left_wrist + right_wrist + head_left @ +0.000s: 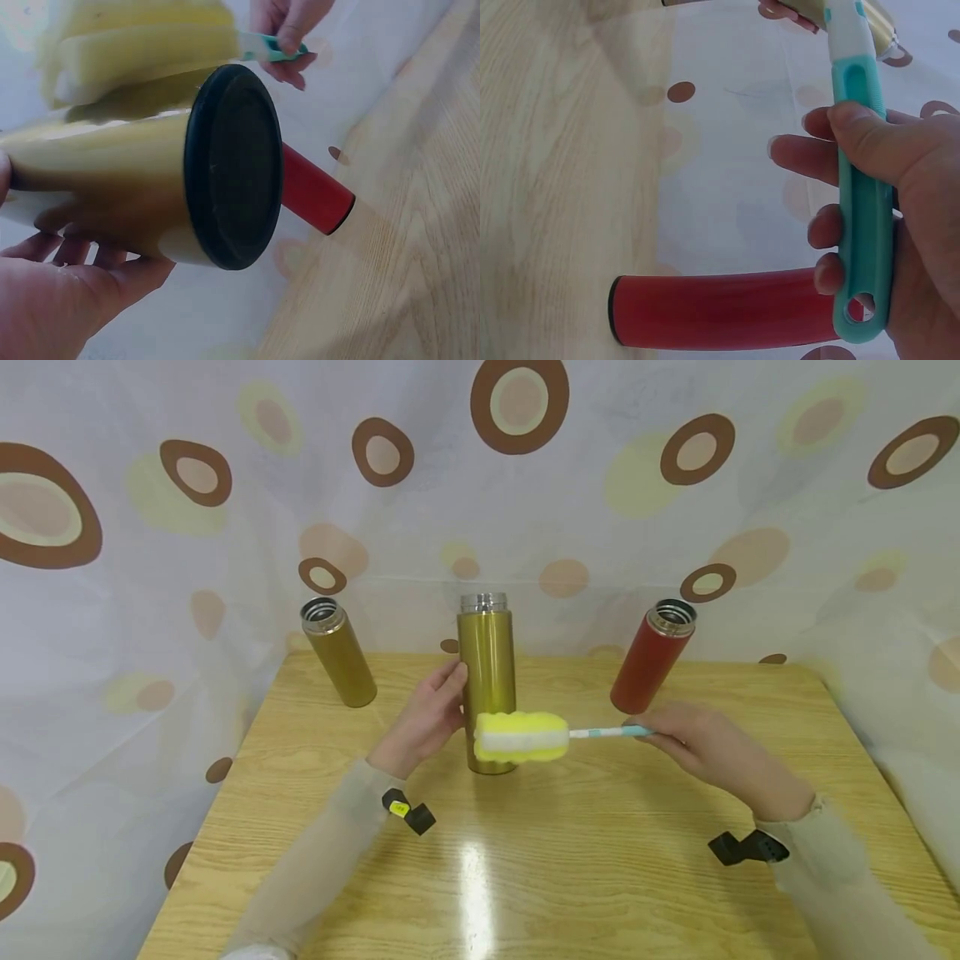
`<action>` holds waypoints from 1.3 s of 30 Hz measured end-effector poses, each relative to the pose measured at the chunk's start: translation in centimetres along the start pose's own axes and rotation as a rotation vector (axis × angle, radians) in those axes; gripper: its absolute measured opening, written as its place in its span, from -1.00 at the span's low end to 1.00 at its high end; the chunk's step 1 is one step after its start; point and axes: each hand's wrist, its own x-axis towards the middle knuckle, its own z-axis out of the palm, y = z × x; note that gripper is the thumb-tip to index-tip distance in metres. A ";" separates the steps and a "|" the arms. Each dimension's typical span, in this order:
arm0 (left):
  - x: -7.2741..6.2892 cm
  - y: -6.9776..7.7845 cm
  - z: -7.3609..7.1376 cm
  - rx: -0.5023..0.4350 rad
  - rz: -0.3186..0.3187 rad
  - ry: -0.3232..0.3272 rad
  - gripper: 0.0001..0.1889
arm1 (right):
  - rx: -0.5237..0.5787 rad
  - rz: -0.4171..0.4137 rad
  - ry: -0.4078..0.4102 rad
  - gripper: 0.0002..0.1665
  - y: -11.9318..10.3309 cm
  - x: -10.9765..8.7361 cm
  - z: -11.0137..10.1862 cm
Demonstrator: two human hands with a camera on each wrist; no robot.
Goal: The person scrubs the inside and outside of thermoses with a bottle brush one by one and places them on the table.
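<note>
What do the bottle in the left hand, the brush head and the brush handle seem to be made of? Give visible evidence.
Gold bottle: probably metal with a glossy coating; bright streaks run down it and its neck shines silver.
Brush head: likely sponge, matt, with lumpy yellow edges.
Brush handle: apparently moulded plastic, smooth teal, with a recessed channel and hole.

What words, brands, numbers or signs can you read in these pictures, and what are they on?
No text can be read for certain.
Yellow tag on the left wrist's black device: dark marks, too small and blurred to read.
Middle gold bottle, other gold bottle, red bottle: no writing on the sides in view.
Brush handle: none seen.
Patterned backdrop: shapes only.
</note>
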 end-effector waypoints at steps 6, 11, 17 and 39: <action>0.2 0.3 -0.1 -0.017 0.000 0.030 -0.13 | 0.021 -0.013 -0.049 -0.54 0.0 -0.5 0.5; 0.3 0.0 -0.1 -0.033 -0.025 0.028 -0.18 | -0.016 0.037 0.001 -0.69 0.1 -0.1 -0.1; 0.4 -1.1 -0.2 -0.023 -0.059 0.002 0.00 | -0.052 0.161 0.113 -0.66 0.2 0.9 -0.8; 0.3 -2.1 0.1 -0.092 -0.071 0.012 0.03 | -0.103 0.164 0.080 -0.58 -0.3 1.5 -1.1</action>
